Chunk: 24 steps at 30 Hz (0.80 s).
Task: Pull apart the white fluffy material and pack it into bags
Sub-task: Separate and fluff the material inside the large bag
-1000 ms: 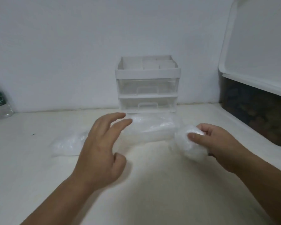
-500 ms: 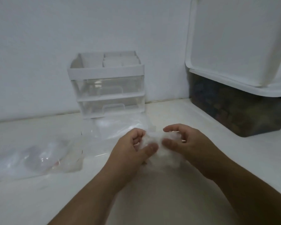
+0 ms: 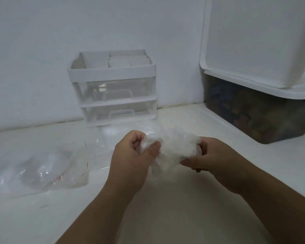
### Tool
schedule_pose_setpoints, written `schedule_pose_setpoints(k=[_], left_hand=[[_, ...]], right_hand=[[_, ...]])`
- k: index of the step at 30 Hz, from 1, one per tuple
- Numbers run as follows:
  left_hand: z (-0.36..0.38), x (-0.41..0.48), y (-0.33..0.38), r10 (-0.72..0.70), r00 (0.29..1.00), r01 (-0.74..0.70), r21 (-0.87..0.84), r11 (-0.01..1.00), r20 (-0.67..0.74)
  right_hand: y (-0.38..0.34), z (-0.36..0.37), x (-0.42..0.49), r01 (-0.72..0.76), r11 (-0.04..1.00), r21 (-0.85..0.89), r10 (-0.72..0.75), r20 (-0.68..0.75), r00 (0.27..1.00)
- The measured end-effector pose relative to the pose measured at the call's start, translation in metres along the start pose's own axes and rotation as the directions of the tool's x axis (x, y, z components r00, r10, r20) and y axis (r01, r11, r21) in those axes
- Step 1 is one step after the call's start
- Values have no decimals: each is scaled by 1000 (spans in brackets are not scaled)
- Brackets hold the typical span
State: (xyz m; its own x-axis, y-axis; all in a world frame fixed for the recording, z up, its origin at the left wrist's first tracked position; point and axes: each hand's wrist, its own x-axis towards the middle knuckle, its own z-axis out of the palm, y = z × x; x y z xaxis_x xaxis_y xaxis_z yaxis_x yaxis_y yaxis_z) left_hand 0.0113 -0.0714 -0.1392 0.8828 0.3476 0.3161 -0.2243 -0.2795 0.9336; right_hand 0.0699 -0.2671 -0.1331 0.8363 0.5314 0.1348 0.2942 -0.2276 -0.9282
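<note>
A clump of white fluffy material (image 3: 174, 148) hangs stretched between both hands above the white table (image 3: 165, 208). My left hand (image 3: 132, 161) pinches its left side between thumb and curled fingers. My right hand (image 3: 217, 161) grips its right side, the fingertips partly buried in the fluff. Clear plastic bags (image 3: 48, 169) lie flat on the table to the left, and another clear bag (image 3: 123, 134) lies behind the hands.
A small white organiser with two clear drawers (image 3: 113, 92) stands against the back wall. At the right sits a dark translucent storage bin (image 3: 257, 113) with its white lid (image 3: 253, 41) raised.
My left hand came over and took hold of the fluff, which only the right hand held before. The clump has since been drawn wider between the two hands. The view has swung right.
</note>
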Motion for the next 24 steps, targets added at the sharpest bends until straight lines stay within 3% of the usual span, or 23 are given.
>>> schedule_pose_setpoints(k=[2, 6, 7, 9, 11, 12, 15, 18, 24], left_hand=[[0, -1, 2, -45, 999, 47, -87, 995, 24], [5, -3, 7, -205, 976, 217, -235, 947, 74], [6, -3, 8, -235, 969, 247, -250, 936, 80], [6, -4, 10, -268, 960, 281, -234, 931, 85], [7, -6, 10, -280, 955, 295, -200, 934, 99], [8, -8, 12, -282, 953, 300, -204, 932, 113], [6, -8, 16, -299, 934, 349, -318, 882, 196], [2, -6, 19, -307, 920, 367, -261, 893, 244], [0, -4, 10, -312, 935, 337, -147, 930, 170]], right_hand=[[5, -2, 1, -24, 999, 34, 25, -14, 1000], [-1, -4, 1, 25, 945, 327, -21, -15, 1000], [-3, -4, 0, 58, 962, 268, -55, -17, 998], [-6, -2, -3, 142, 981, -134, -143, 3, 990], [-3, 5, -3, 257, 810, -527, -270, 55, 961], [-3, 8, -2, 282, 769, -574, -304, 59, 951], [-3, 10, -1, 275, 860, -430, -336, -71, 939], [-11, 4, -3, 160, 979, -124, -175, -129, 976], [-3, -6, -1, 24, 958, 286, -2, -76, 997]])
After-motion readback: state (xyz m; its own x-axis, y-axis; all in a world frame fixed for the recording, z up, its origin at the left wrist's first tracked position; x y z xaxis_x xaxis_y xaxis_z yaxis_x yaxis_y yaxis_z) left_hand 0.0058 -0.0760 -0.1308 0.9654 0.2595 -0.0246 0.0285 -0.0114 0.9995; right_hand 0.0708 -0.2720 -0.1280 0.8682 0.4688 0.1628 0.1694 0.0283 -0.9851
